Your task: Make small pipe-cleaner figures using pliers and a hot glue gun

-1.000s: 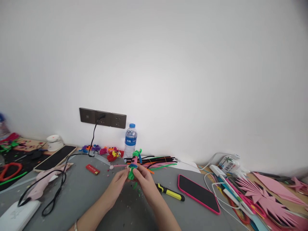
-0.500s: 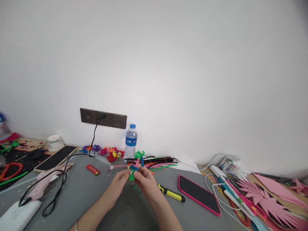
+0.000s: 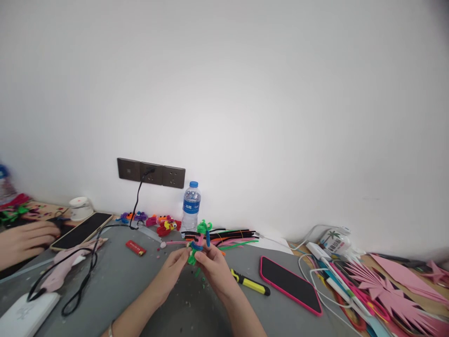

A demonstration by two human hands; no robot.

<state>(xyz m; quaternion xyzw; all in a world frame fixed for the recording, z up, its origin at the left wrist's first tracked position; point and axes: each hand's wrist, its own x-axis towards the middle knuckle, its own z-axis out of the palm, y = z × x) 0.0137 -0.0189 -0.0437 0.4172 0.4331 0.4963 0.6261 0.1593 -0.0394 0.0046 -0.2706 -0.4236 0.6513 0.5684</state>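
Observation:
A small pipe-cleaner figure (image 3: 199,239) in green, pink and blue stands upright between my two hands, above the grey table (image 3: 154,299). My left hand (image 3: 177,260) pinches its lower green part from the left. From the right, the thumb and fingers of my right hand (image 3: 211,263) close on the same lower part. Behind the figure lies a bundle of loose pipe cleaners (image 3: 238,236) in black, pink and green. A yellow and black utility knife (image 3: 250,282) rests just right of my right hand.
A water bottle (image 3: 191,207) stands against the wall. To the right lie a pink-edged phone (image 3: 289,284) and folded pink paper (image 3: 386,292). On the left are a corded pink glue gun (image 3: 58,271), another phone (image 3: 84,230) and a co-worker's hand (image 3: 26,241).
A co-worker's hand has come in at the left edge, over the dark mat. My hands and the pipe-cleaner figure have barely moved; its top tilts slightly more to the right.

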